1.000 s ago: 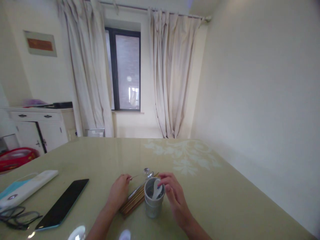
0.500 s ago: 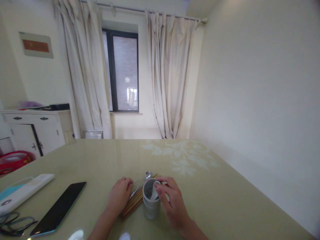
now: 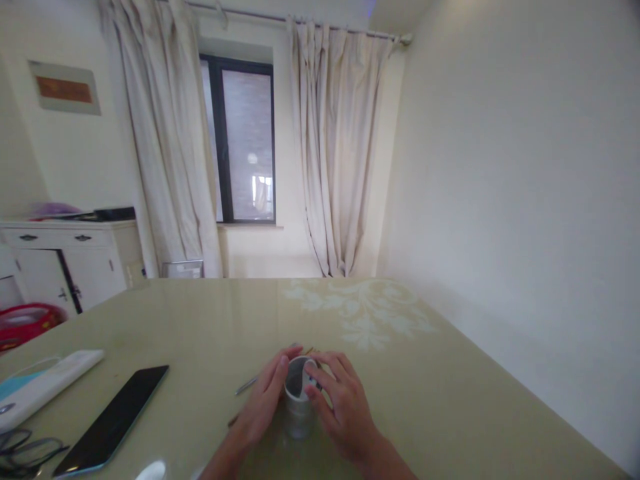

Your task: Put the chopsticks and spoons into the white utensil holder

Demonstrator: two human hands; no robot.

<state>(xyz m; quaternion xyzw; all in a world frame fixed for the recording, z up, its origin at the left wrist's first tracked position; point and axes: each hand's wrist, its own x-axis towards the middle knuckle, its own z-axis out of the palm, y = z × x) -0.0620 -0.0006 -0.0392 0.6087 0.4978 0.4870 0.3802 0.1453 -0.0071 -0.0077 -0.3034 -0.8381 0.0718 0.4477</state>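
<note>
Grey and round-walled, a tall cup [image 3: 299, 423] is standing upright on the glossy pale-green table [image 3: 450, 407], its open top giving a small white spoon with a blue mark [image 3: 305, 385] a wall to be leaning against inside. The right hand [image 3: 346, 405] is curving round the cup's right side, thumb and forefinger bending over the spoon, probably steadying it; whether they are pinching it, I cannot tell. The left hand [image 3: 263, 400] is lying along the cup's left side, fingers extended close together, perhaps bracing the cup; its hidden underside leaves any grip unclear. Left of the cup, a thin silver metal handle [image 3: 245, 386] is showing.
</note>
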